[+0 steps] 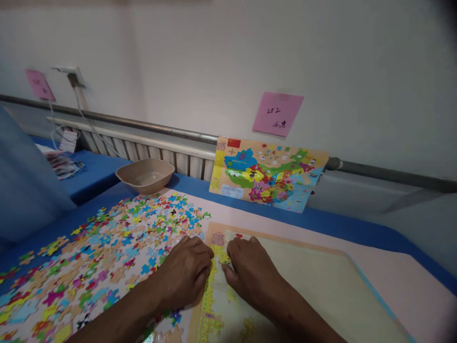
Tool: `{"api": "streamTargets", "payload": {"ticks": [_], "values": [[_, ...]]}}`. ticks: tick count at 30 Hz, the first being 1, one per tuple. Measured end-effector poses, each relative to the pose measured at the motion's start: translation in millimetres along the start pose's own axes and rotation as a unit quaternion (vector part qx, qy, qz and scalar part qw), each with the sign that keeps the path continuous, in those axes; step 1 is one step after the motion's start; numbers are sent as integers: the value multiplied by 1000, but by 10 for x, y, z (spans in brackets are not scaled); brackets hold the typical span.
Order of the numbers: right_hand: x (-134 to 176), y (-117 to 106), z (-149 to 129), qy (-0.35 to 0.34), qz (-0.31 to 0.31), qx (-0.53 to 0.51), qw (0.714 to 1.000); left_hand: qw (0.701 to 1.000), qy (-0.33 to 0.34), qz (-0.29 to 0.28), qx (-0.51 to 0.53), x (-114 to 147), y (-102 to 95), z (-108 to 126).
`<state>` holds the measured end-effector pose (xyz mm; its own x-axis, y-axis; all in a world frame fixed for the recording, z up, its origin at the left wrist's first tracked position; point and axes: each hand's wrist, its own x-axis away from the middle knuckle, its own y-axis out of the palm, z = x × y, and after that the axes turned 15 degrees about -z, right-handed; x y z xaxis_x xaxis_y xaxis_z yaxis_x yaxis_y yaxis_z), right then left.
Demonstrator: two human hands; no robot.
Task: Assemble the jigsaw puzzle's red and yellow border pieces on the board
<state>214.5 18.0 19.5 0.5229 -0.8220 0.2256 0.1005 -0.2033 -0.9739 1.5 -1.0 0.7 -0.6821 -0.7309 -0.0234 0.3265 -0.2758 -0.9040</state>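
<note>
On the left side of the puzzle board (307,271) lie yellow puzzle pieces (213,325), probably light, stiff, best pinched by their edges. Left hand (193,269) and right hand (250,267) half-curl there; any grip is hidden.

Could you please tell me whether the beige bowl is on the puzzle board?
No, the beige bowl stands apart from the puzzle board, behind the loose pieces.

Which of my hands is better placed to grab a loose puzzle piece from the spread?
Probably your left hand: it is right beside the loose pieces. Your right hand is over the puzzle board, farther from them.
</note>
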Motion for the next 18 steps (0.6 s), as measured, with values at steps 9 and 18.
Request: {"api": "streamTargets", "payload": {"ticks": [9,18], "values": [[-15,11,-107,29,8,2,1000,1000,-3,4,1,10,-14,13],[-29,51,-145,38,8,7,999,1000,-2,1,13,0,4,-7]]}}
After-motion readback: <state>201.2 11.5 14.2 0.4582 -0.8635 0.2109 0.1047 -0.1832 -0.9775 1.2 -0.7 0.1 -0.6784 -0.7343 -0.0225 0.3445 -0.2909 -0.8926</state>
